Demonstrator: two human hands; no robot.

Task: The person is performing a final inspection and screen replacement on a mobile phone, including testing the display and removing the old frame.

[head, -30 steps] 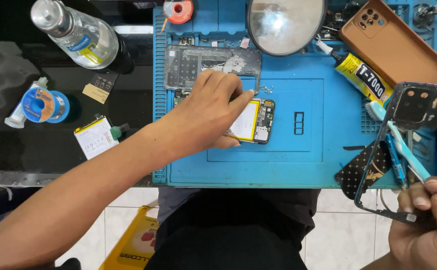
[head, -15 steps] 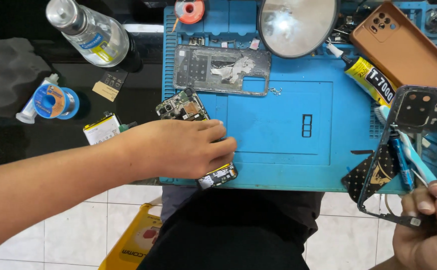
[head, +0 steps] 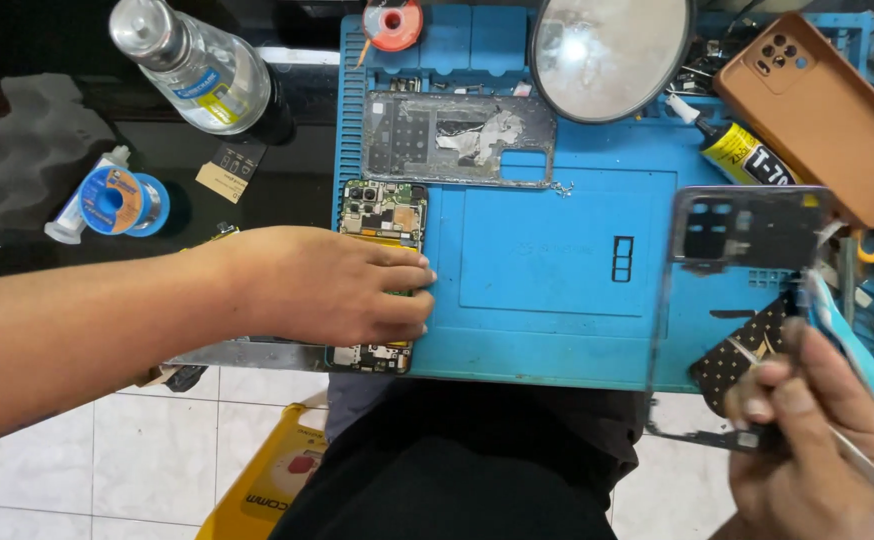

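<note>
My left hand (head: 332, 285) lies flat over an opened phone body (head: 385, 212) with its circuit board showing, at the left edge of the blue work mat (head: 557, 260). The hand covers the phone's middle; its top and bottom ends stick out. My right hand (head: 817, 450) at the lower right grips the bottom edge of a dark translucent phone back frame (head: 737, 235), held up over the mat's right side, together with a thin metal tool (head: 872, 465).
A grey phone back panel (head: 457, 140) lies at the mat's top. A round magnifier (head: 607, 55), glue tube (head: 742, 155), brown phone case (head: 827, 110), clear bottle (head: 192, 65), solder spool (head: 117, 200) and red wire spool (head: 392, 22) stand around. Dark table left; tiled floor below.
My left hand has slid the opened phone from the mat's middle to its left edge. The right hand keeps holding the frame, nearly still.
</note>
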